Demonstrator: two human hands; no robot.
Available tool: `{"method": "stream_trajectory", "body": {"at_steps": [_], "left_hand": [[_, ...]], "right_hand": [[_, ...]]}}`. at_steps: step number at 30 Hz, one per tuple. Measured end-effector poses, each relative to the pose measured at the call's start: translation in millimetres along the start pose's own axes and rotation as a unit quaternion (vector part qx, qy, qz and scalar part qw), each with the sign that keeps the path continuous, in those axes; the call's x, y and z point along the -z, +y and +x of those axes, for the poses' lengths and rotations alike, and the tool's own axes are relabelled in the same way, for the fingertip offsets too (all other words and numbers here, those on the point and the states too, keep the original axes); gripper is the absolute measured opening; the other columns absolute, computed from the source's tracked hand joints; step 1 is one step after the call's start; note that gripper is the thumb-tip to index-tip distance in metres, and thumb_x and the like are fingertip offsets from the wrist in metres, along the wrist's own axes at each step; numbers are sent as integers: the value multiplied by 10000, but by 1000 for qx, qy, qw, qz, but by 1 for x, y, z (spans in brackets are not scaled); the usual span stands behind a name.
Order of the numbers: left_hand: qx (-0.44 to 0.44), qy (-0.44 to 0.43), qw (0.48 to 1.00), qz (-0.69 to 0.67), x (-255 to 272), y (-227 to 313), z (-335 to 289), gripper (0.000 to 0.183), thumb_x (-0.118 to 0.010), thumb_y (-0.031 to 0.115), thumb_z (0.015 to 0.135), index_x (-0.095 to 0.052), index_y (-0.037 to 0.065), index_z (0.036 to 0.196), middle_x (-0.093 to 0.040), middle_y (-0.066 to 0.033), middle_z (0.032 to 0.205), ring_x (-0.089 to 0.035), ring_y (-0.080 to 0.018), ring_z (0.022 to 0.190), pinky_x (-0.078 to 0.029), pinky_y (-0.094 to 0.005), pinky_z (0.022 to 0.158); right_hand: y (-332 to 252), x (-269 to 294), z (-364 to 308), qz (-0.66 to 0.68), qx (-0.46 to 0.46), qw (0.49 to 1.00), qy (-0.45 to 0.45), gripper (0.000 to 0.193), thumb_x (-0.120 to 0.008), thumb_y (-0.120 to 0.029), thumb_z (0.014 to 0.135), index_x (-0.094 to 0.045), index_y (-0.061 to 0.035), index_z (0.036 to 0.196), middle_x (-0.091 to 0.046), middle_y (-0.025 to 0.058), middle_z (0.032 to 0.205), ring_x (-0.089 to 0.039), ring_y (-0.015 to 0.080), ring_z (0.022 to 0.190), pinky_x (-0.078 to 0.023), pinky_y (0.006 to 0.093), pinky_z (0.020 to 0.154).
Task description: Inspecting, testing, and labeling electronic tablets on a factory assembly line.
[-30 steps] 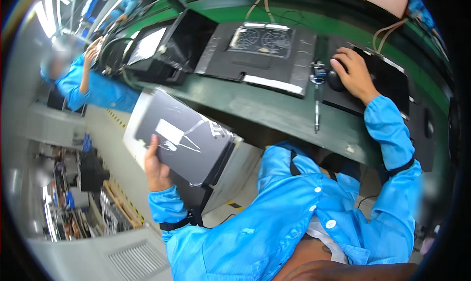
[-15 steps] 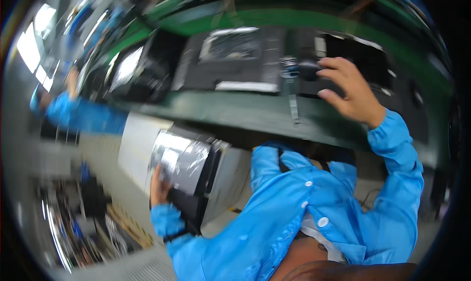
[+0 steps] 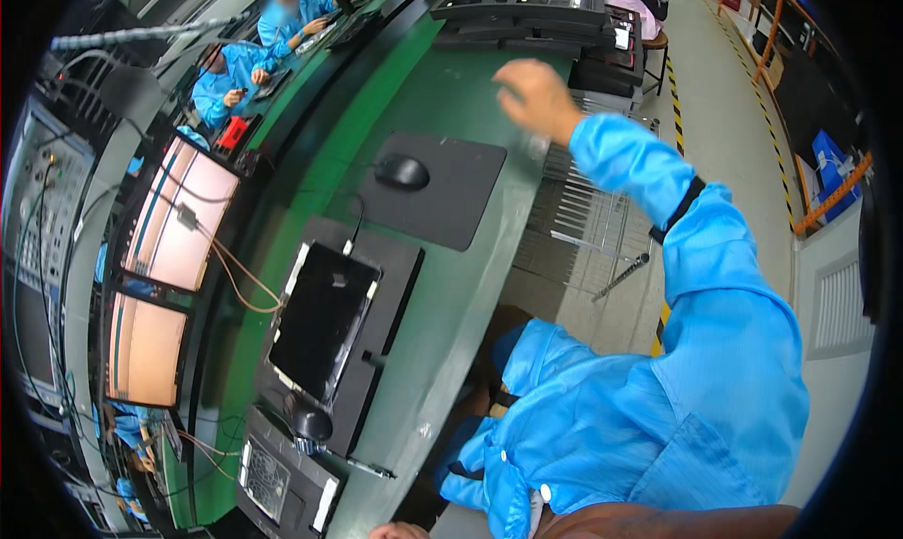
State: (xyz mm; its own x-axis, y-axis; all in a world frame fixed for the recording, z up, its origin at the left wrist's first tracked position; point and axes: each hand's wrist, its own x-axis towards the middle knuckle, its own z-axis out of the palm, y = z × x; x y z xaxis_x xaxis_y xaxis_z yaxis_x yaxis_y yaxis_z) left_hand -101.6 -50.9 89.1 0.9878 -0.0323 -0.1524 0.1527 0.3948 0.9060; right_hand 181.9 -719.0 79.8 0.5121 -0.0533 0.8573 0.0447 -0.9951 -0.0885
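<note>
Two hands apart: right hand point(image 3: 538, 99) loose, empty, near black panels point(image 3: 513, 13); left hand point(image 3: 399, 531) cropped, hold unclear.

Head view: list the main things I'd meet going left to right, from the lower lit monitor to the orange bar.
Lower lit monitor → dark flat panel → mouse pad → right hand → round stool → orange bar.
</note>
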Motion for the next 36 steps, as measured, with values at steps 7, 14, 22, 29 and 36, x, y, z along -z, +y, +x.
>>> {"method": "stream_trajectory", "body": {"at_steps": [7, 14, 22, 29, 36], "left_hand": [[-40, 126, 929, 346, -101, -27, 108, 152, -608, 153, 1048, -652, 12, 1012, -631, -47, 793, -561, -121, 736, -451, -278, 712], [-30, 118, 919, 374, -121, -48, 135, 146, -612, 143, 1047, -654, 6, 1069, -661, -63, 832, -592, -134, 777, -488, -290, 735], [-38, 89, 906, 412, -132, -70, 142, 161, -636, 157, 1040, -650, 3, 1083, -670, -81, 887, -613, -146, 777, -503, -283, 733], [-68, 69, 897, 431, -131, -84, 136, 131, -657, 126, 1019, -654, 0, 1057, -668, -69, 827, -608, -139, 735, -501, -272, 691], [-77, 4, 890, 450, -144, -87, 132, 109, -683, 97, 983, -692, -6, 1019, -677, -67, 844, -597, -124, 754, -492, -266, 704]], "right_hand": [[220, 33, 47, -270, -439, 847, 130, 668, -645, -561, 856, -647, -21, 1250, -635, 236, 1229, -577, 409, 1217, -452, 523, 1054], [299, 29, 32, -208, -506, 837, -2, 925, -599, -702, 819, -565, -18, 1440, -480, 300, 1513, -488, 463, 1380, -400, 502, 1141], [315, 34, 40, 211, -611, 758, -90, 1023, -614, -713, 820, -374, -69, 1577, -352, 212, 1620, -280, 365, 1519, -280, 577, 1166], [300, 43, 8, 384, -695, 583, 171, 612, -478, -484, 981, -480, -102, 1459, -495, 200, 1482, -538, 395, 1317, -439, 591, 1083], [328, -11, -36, 442, -670, 565, 190, 444, -492, -350, 1013, -490, -100, 1379, -591, 172, 1329, -616, 410, 1203, -487, 582, 1059]]}}
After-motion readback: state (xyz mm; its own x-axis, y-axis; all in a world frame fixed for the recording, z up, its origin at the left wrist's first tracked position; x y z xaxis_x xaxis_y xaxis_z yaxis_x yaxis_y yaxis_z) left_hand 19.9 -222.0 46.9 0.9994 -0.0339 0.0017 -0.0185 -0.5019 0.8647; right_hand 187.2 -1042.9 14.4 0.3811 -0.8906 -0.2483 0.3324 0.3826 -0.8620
